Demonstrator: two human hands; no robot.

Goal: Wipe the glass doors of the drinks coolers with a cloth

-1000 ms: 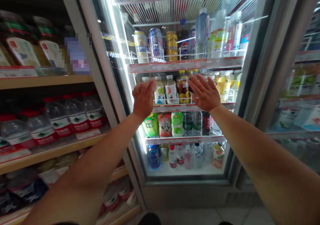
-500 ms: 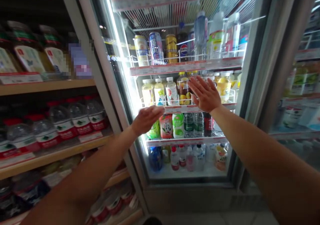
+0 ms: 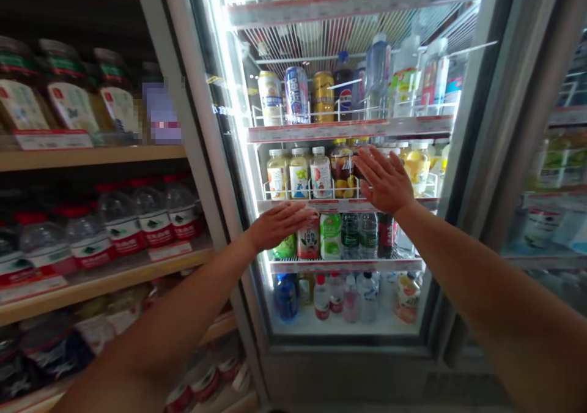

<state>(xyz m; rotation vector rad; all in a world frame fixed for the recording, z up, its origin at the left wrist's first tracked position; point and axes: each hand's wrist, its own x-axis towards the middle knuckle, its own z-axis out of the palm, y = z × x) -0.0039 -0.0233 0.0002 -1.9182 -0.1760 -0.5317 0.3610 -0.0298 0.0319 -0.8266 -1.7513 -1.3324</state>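
Both my arms reach out toward a lit drinks fridge with a glass door. My left hand [image 3: 282, 224] has its fingers stretched out, palm turned down, and holds nothing. Behind it, partly covered, are a red drink carton [image 3: 308, 241] and a green bottle [image 3: 284, 247]. My right hand [image 3: 386, 179] is raised higher, fingers extended and nothing in it. It overlaps the row with a dark tea bottle with a yellow cap [image 3: 342, 171] and a yellow drink bottle [image 3: 417, 165]. Whether either hand touches the glass, I cannot tell.
Wooden shelves [image 3: 105, 154] on the left carry water bottles with red caps [image 3: 114, 217] and larger amber bottles [image 3: 68, 92]. Cans [image 3: 297, 95] stand on an upper fridge shelf. The metal door frame [image 3: 504, 119] runs down the right, beside another fridge.
The fridge and shelves have shifted slightly right in view. My hands sit a little lower and further right, and the left fingers look straighter. Nothing was taken hold of.
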